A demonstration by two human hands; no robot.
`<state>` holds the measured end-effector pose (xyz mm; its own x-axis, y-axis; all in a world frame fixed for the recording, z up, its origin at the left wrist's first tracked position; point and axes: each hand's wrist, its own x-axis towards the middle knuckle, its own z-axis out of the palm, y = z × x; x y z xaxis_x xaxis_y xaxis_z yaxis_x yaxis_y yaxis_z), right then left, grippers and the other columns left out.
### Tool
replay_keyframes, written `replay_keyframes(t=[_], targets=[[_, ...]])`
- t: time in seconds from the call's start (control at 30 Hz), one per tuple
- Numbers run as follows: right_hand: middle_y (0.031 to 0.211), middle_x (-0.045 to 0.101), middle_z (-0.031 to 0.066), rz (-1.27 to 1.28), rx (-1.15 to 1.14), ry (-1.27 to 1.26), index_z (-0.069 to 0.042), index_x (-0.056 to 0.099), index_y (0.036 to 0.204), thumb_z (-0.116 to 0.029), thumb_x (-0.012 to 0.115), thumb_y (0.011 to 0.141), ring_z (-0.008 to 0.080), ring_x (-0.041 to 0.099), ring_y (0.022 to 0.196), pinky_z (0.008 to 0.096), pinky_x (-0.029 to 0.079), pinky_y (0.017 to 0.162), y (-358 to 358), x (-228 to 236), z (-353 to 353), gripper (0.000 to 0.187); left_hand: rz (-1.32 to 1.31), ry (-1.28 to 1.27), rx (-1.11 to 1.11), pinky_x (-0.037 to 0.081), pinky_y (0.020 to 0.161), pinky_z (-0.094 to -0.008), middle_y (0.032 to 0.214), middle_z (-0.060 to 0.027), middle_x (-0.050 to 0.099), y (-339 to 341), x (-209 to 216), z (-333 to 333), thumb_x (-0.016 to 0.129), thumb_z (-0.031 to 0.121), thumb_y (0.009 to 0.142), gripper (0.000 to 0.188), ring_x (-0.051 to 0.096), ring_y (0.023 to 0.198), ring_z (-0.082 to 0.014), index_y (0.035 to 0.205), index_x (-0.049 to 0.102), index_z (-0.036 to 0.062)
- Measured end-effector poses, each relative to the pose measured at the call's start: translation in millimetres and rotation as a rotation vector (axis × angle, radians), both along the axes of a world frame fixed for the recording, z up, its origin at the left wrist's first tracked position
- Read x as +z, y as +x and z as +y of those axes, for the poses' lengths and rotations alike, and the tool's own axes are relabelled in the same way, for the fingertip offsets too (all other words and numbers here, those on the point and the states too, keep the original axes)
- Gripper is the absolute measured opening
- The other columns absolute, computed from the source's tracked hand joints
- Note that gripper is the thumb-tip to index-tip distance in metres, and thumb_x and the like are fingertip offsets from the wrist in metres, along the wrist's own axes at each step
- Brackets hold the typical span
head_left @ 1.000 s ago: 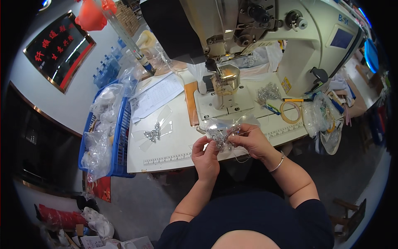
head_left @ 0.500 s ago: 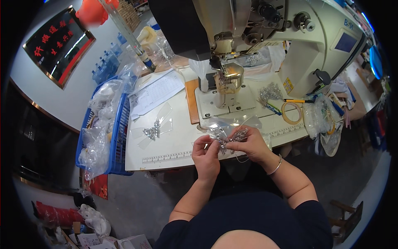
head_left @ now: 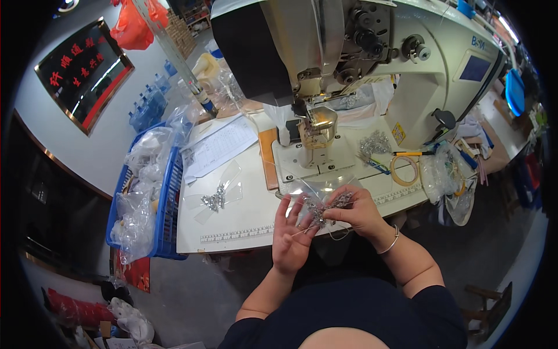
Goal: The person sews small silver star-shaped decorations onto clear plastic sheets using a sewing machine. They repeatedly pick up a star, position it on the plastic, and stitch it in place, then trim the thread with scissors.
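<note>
A clear strip piece with a sparkling silver rhinestone cluster [head_left: 317,214] is pinched between the thumb and fingers of my right hand [head_left: 361,216], over the front edge of the table. My left hand [head_left: 292,239] is beside it, palm up and fingers spread; a thin pale thread crosses that palm. Whether any fingertip touches the cluster is hard to see. On the table to the left lies a similar rhinestone bow [head_left: 214,200] with clear strips. Beyond my hands stands the sewing machine [head_left: 318,136], its post and needle area above the bed.
A blue basket [head_left: 170,200] of plastic-wrapped pieces is at the left, beside a paper sheet [head_left: 221,145]. To the right are a pile of rhinestones [head_left: 375,142], snips [head_left: 375,164], a tape roll [head_left: 405,168] and a plastic bag [head_left: 444,168]. A ruler strip [head_left: 235,234] runs along the front edge.
My left hand has let go of its pinch and opened, fingers spreading. My right hand keeps its grip on the rhinestone piece. The whole view has shifted slightly.
</note>
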<state>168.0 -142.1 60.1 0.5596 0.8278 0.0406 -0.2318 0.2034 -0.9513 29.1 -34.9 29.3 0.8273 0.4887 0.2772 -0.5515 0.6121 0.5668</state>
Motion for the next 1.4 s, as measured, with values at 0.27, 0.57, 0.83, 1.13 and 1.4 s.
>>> replay_keyframes(t=[0.27,0.57,0.83,1.13,1.4], targets=[[0.079,0.065,0.0052,-0.114,-0.016,-0.052,-0.002,0.062,0.087,-0.004,0.076,0.071,0.0088,0.059,0.069,0.0216,0.048,0.061,-1.0,4.5,-6.3,0.021,0.337,0.341,0.281,0.051,0.084,-0.0323,0.099,-0.012,0.062,2.5,-12.6,1.1,0.058,-0.004,0.083,0.02,0.062,0.089,-0.019,0.103,0.057,-0.0053],[0.077,0.064,0.0029,-0.257,0.025,-0.134,-0.003,0.062,0.087,-0.006,0.075,0.072,0.0061,0.057,0.068,0.02,0.045,0.058,1.0,10.4,-12.4,0.02,0.314,0.182,0.232,0.054,0.081,-0.0352,0.098,-0.0136,0.061,8.2,-15.8,4.5,0.057,-0.005,0.084,0.012,0.063,0.088,-0.022,0.096,0.056,-0.002],[0.074,0.064,0.0025,-0.377,-0.06,-0.171,-0.004,0.062,0.087,-0.009,0.076,0.071,0.006,0.057,0.065,0.0201,0.044,0.054,3.3,-2.5,-11.9,0.022,0.324,0.096,0.099,0.051,0.084,-0.0355,0.101,-0.0116,0.061,8.9,-15.6,4.8,0.058,-0.002,0.085,0.012,0.061,0.092,-0.0208,0.097,0.056,0.0005],[0.072,0.063,0.0026,-0.265,0.022,-0.148,-0.004,0.062,0.088,-0.007,0.076,0.071,0.0066,0.057,0.063,0.0201,0.045,0.053,4.9,3.5,-14.0,0.022,0.377,0.063,0.038,0.05,0.083,-0.0311,0.11,-0.0136,0.058,6.8,-13.8,5.0,0.058,-0.001,0.086,0.013,0.059,0.095,-0.0191,0.099,0.06,-0.0023],[0.08,0.064,0.0031,-0.254,0.139,-0.218,-0.004,0.06,0.09,-0.006,0.078,0.069,0.0086,0.06,0.073,0.0221,0.049,0.064,6.5,10.1,-15.3,0.027,0.321,0.238,0.245,0.052,0.077,-0.0305,0.098,-0.0137,0.062,4.8,-14.1,5.8,0.059,-0.001,0.086,0.007,0.062,0.084,-0.0178,0.092,0.059,-0.0038]])
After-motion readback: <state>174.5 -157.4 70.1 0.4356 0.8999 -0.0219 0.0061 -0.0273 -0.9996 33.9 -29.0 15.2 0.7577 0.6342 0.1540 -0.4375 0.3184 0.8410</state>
